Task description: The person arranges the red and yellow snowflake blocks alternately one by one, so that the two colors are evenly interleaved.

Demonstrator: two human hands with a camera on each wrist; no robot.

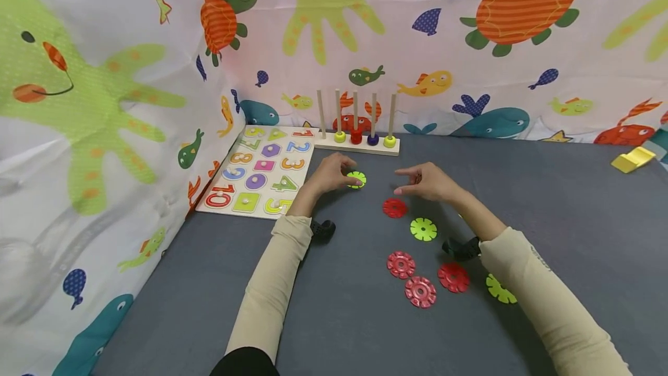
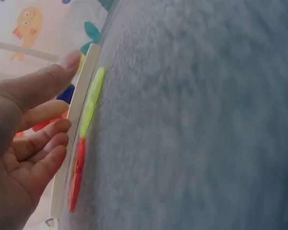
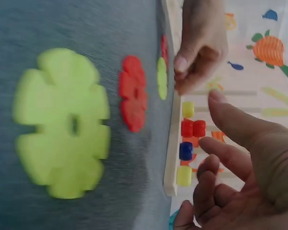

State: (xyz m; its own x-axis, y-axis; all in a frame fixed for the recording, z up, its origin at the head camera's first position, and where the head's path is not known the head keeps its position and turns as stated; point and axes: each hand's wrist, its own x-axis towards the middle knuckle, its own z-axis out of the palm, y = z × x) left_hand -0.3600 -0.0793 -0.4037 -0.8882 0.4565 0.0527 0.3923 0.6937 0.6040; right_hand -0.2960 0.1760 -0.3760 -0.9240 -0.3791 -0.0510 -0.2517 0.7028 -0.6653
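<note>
My left hand (image 1: 330, 176) hovers low over a yellow-green notched disc (image 1: 357, 180), its thumb overlapping that disc in the head view. In the left wrist view, thumb and fingers stand apart with nothing between them, and a red disc (image 2: 77, 175) lies beside the yellow-green disc (image 2: 92, 100); the hand hides this red one from the head camera. My right hand (image 1: 430, 181) is in the air, thumb and index finger spread, other fingers bent, holding nothing. Below it lie a red disc (image 1: 394, 208) and another yellow-green disc (image 1: 423, 229).
Behind the hands stands a wooden peg rack (image 1: 357, 143) with coloured beads on its pegs. A number-and-shape puzzle board (image 1: 256, 172) lies left. Several more discs, including a dark red one (image 1: 420, 292), are spread nearer me. A yellow block (image 1: 633, 159) sits far right.
</note>
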